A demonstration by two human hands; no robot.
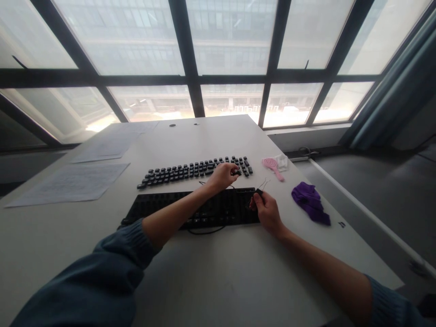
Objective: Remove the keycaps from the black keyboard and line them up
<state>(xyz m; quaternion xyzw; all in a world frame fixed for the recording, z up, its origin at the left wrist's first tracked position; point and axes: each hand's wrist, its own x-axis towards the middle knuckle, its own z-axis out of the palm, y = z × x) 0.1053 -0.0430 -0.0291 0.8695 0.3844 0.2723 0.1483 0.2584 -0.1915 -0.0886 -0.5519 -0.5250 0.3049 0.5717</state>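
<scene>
A black keyboard base lies on the white table, with some keycaps on its lower part. Beyond it, loose black keycaps are laid out in rows. My left hand reaches across the base to the right part of these rows, its fingers pinched on a dark keycap. At the right end of the base, my right hand is closed on a small black tool with two thin wire prongs pointing up and away. A dark cable curves out at the base's near edge.
Right of the keyboard lie a pink brush, a white crumpled packet and a purple cloth. Paper sheets cover part of the table's left side. The table's right edge runs beyond the cloth.
</scene>
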